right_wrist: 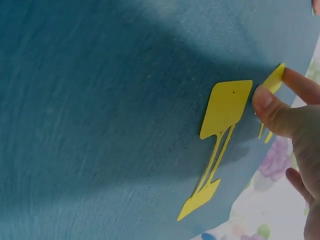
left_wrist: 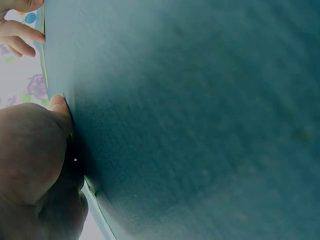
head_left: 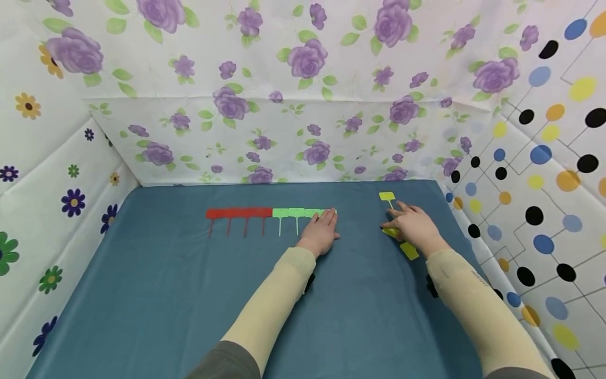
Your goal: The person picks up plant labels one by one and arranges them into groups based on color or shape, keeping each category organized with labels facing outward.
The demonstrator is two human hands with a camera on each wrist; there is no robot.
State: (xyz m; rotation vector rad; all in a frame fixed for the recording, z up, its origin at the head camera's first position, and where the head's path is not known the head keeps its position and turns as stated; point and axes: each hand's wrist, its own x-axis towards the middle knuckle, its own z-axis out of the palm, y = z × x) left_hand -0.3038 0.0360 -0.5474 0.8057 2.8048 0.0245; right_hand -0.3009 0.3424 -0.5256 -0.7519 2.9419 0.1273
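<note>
A row of flat T-shaped plastic tags with thin stems lies on the cloth in the head view: red tags [head_left: 239,212] on the left, green tags [head_left: 289,212] on the right. My left hand [head_left: 321,231] rests with fingers extended on the right end of the green ones, partly covering them. Over several yellow tags, my right hand [head_left: 416,226] pinches one yellow tag [right_wrist: 275,77] between thumb and finger. Another yellow tag [right_wrist: 227,105] lies beside the thumb. Beyond the fingers is a yellow tag [head_left: 386,196] with its stem toward me.
Blue-grey cloth [head_left: 165,284] covers the table. A floral sheet [head_left: 284,126] rises behind it, a dotted sheet [head_left: 535,184] stands on the right, and a flower-print sheet [head_left: 52,173] on the left.
</note>
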